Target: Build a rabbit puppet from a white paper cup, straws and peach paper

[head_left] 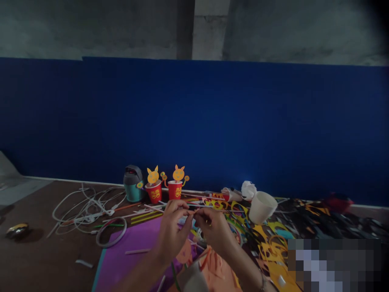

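My left hand (pixel 174 229) and my right hand (pixel 214 227) meet over the table, fingertips pinched close together. Between them is a small orange piece (pixel 193 212), perhaps paper, held by both hands; its shape is mostly hidden by the fingers. Under my left forearm lies a purple sheet (pixel 130 239). Orange paper (pixel 216 265) spreads below my right wrist. Behind my hands stand two red paper cups (pixel 154 192) with orange cat-like paper heads (pixel 178 174) and small round paws.
A teal and grey container (pixel 133 184) stands behind tangled white cables (pixel 88 207). A tape ring (pixel 112 244) lies left of the purple sheet. At right are a white cup (pixel 261 207), yellow paper scraps (pixel 270 247) and dark items. A blue panel (pixel 194 121) rises behind.
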`<state>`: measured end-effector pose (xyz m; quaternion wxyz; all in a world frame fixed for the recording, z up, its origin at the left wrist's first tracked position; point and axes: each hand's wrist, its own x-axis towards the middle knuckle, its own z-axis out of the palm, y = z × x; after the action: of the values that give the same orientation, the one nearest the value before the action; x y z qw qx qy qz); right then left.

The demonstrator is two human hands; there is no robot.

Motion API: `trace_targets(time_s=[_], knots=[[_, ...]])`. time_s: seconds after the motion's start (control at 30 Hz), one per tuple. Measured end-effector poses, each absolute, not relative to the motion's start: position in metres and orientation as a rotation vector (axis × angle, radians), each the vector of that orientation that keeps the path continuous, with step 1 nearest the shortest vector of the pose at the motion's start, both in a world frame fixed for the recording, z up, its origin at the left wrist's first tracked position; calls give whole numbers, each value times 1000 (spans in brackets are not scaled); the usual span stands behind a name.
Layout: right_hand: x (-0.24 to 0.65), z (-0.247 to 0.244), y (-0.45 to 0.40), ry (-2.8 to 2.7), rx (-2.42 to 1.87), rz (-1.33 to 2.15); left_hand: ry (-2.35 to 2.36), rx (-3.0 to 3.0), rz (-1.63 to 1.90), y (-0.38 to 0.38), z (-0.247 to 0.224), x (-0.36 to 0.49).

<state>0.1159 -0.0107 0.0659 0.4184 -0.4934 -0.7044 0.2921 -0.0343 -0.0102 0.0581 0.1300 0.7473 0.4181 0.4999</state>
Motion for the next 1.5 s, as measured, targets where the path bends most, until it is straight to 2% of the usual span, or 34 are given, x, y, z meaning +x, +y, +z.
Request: trace_targets(time_s=[0.5,0.87,1.2,1.5], knots=[[117,65,-8,-1767,-1215,786,1234,2143,1460,-11,57,-33],[111,66,-15,-1764,-1274,638,1252,2143,1481,-11,51,-32],[122,71,-5,-1711,-1240,834,1203,1930,1367,-6,63,-35],[156,51,11,-2053,-1666,334,1106,1940,1235,-5,65,-41]])
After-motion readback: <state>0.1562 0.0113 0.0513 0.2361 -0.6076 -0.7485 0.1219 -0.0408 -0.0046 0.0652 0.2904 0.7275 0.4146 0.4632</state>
